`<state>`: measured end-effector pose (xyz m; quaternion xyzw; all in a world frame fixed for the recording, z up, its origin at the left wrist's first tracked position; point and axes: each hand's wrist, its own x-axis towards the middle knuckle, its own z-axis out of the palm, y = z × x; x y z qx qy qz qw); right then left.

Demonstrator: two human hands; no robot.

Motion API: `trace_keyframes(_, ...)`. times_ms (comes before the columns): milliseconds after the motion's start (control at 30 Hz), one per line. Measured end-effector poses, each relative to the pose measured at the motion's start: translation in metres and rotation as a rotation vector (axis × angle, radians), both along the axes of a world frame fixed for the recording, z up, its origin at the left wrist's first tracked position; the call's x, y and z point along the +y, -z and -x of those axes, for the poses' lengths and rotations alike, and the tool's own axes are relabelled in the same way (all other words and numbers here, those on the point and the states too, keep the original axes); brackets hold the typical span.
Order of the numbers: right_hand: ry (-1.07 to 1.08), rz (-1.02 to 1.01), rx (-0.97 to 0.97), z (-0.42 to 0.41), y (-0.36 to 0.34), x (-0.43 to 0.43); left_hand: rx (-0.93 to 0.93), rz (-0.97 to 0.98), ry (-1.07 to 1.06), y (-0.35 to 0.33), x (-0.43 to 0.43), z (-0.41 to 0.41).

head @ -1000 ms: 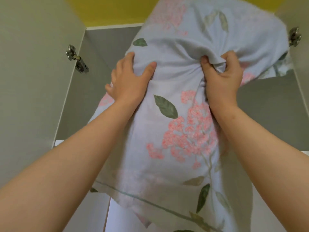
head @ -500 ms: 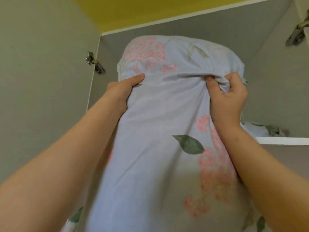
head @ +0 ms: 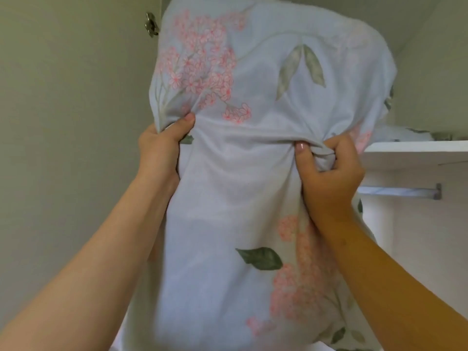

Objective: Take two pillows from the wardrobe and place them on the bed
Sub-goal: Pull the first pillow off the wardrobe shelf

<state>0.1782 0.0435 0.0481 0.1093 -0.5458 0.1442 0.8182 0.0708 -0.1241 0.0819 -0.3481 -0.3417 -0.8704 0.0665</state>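
Observation:
A pale blue pillow printed with pink blossoms and green leaves fills the middle of the view, held upright in front of the open wardrobe. My left hand clutches its left edge, thumb pressed into the cloth. My right hand has a fistful of bunched fabric on its right side. A strip of the same floral fabric lies on the wardrobe's upper shelf behind it at the right; whether that is a second pillow I cannot tell.
The open wardrobe door stands close on the left, with a metal hinge at its top. Below the shelf a metal hanging rail runs along the right. The wardrobe's inner wall rises at the right.
The pillow has come forward out of the upper compartment and now fills more of the view. Both hands keep their hold; the left has shifted from lying flat to gripping the edge.

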Motion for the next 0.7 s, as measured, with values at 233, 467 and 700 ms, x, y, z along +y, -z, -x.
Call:
trace_keyframes(233, 0.049, 0.116, -0.125, 0.021, 0.039, -0.015, 0.008, -0.034, -0.017, 0.043, -0.015, 0.023)
trace_keyframes(467, -0.245, 0.378, -0.349, 0.044, 0.051, -0.005, -0.074, -0.018, 0.104, 0.065, -0.021, 0.050)
trace_keyframes(700, -0.717, 0.869, -0.327, 0.052, 0.036, 0.005, -0.186, 0.095, 0.446, 0.084, -0.014, 0.066)
